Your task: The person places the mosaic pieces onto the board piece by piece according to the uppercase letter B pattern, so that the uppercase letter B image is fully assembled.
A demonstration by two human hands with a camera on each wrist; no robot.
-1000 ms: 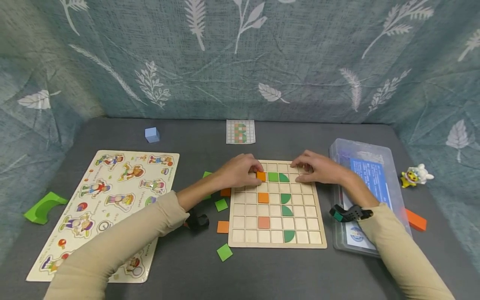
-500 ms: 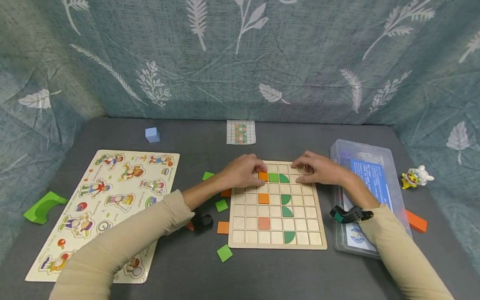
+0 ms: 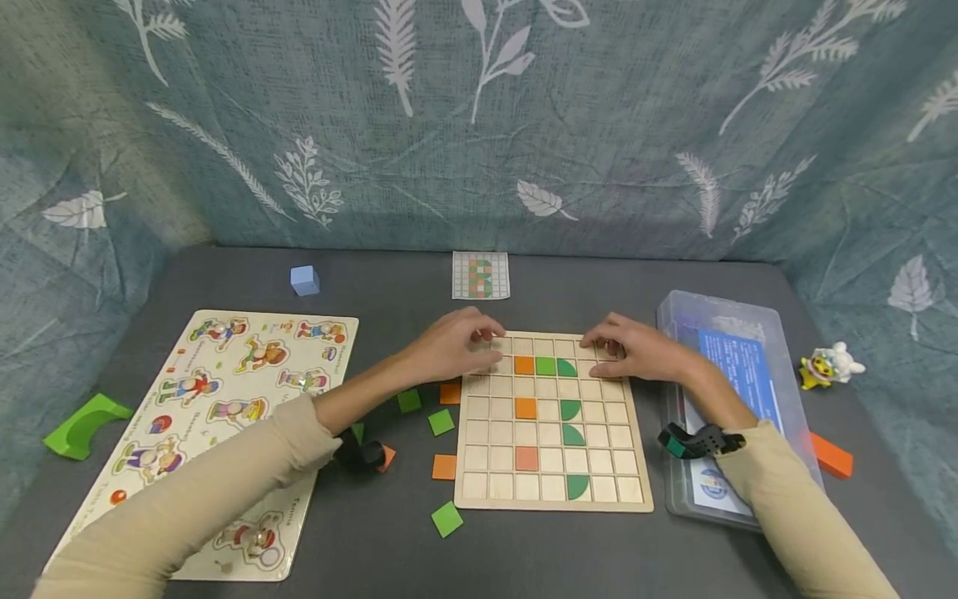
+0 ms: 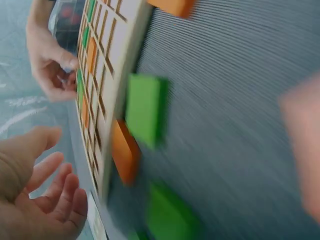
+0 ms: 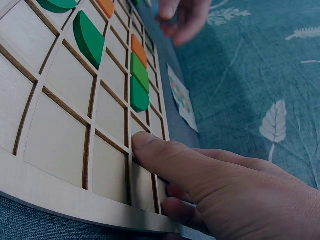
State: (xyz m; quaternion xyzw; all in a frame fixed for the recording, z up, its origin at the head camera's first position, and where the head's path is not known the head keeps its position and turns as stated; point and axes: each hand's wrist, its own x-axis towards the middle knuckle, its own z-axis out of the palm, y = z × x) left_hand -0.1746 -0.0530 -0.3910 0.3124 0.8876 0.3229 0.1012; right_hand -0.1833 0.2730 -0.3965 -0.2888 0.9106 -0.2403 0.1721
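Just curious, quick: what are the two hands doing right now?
Left hand: open, holding nothing.
Right hand: open, fingers resting on the wooden board.

Free room and obstacles. Both hands lay on the grid board's (image 3: 554,499) far corners, the left hand (image 3: 452,348) and right hand (image 3: 636,349) leaving an open gap over the placed tiles between them. Loose tiles (image 3: 441,422) crowded the board's left flank; the plastic box (image 3: 677,308) stood just beside its right edge. Bare tabletop (image 3: 599,549) lay open at the near side.
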